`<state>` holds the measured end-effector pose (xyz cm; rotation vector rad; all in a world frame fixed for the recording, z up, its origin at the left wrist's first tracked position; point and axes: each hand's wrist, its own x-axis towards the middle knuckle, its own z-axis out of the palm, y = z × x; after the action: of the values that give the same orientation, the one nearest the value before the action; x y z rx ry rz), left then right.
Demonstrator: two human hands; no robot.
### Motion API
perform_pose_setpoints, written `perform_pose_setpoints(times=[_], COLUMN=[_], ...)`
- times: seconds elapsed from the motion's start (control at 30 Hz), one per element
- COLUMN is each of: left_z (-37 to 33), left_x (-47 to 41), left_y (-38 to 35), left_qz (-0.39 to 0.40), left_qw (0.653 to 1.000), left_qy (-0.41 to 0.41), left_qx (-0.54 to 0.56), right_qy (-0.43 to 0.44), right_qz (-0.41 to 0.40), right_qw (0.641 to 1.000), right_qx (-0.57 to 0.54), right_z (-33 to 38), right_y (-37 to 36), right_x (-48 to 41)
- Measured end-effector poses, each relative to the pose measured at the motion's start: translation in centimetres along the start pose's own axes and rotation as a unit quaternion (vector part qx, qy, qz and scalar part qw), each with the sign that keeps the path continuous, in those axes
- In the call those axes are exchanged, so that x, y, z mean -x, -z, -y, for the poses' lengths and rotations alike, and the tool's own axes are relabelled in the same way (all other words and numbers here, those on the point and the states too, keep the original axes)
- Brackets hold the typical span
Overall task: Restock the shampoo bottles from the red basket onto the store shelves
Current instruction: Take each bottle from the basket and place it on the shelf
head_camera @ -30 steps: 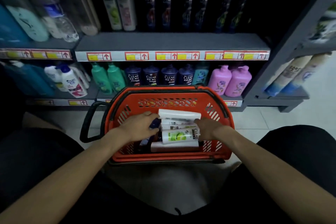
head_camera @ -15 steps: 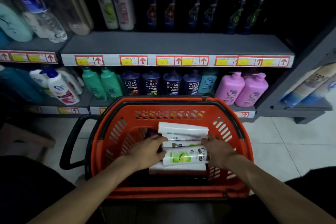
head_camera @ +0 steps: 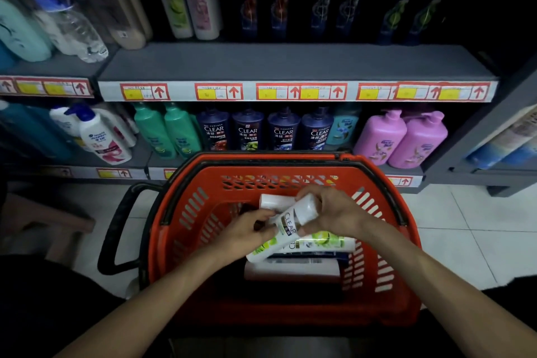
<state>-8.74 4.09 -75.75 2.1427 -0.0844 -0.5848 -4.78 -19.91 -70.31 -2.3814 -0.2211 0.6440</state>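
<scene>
bottle spot: white CLEAR bottle (head_camera: pixel 286 227) with the green label, tilted over the pile inside the red basket (head_camera: pixel 189 221), cap end up toward far right, bottom end down toward near left
left hand (head_camera: pixel 244 234): fingers curled round the lower part of the body, just beside the logo
right hand (head_camera: pixel 334 212): wrapped over the cap end, thumb tucked under
so basically: two-handed hold, nothing loose
rest of the basket: more stock lying flat underneath: another green-label bottle (head_camera: pixel 328 242) right below, a plain white bottle (head_camera: pixel 290 269) nearer, one more white end (head_camera: pixel 271 200) poking out on the far side, mostly hidden
likely home (just a guess): middle shelf (head_camera: pixel 290 64), bare grey strip along the front, with standing white CLEAR bottles (head_camera: pixel 174 0) at the far left looking like the same product
progress: early days, judging by the pile left
feel: stiff plastic, probably full so a bit of heft, glossy skin so kinda slippery, not fragile at all
where to grab: round the middle of the body, doable one-handed; not by the cap, no telling how tight
gotcha: tall and narrow, so tippy once stood up; easy to domino the neighbours when sliding in
</scene>
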Motion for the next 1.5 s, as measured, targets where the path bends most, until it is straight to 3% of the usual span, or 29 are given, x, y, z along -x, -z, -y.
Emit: perform_pose_setpoints(times=[0.2,0.33,0.47,0.63,0.73,0.83,1.0,1.27,1.37,1.5], left_z=[-1.3,-2.7,-4.7,-8.8,-10.1,-11.3,-11.9,-12.3,-12.8,-13.2], left_x=[0.9,1.3,1.7,2.3,3.1,4.3,5.1,4.9,5.5,6.6], left_y=[0.3,1.0,1.3,3.8,5.1,5.9,6.3,8.9,9.8,10.9], left_qz=[0.011,0.019,0.032,0.075,0.131,0.111,-0.035,-0.276,-0.309,-0.282], left_qw=[0.988,0.945,0.930,0.904,0.883,0.887,0.916,0.912,0.902,0.892], left_qy=[0.030,0.080,0.042,-0.024,-0.034,-0.022,-0.044,-0.145,-0.164,-0.171], left_qx=[0.150,0.315,0.364,0.421,0.450,0.449,0.398,0.266,0.253,0.309], right_qy=[0.006,0.028,0.065,0.103,0.112,0.119,0.127,0.054,0.059,0.062], right_qz=[-0.076,-0.094,-0.106,-0.095,-0.089,-0.089,-0.044,-0.033,-0.027,-0.010], right_qw=[0.966,0.928,0.880,0.784,0.760,0.738,0.743,0.811,0.830,0.839], right_qx=[-0.246,-0.360,-0.459,-0.605,-0.634,-0.658,-0.656,-0.582,-0.555,-0.541], right_z=[2.8,5.3,7.1,8.3,8.7,8.8,9.1,11.5,12.4,14.2], right_y=[0.9,2.7,4.8,6.6,6.9,7.0,7.4,4.8,4.3,3.9], right_x=[0.8,2.2,3.1,3.2,3.2,3.0,3.1,4.3,4.4,4.1])
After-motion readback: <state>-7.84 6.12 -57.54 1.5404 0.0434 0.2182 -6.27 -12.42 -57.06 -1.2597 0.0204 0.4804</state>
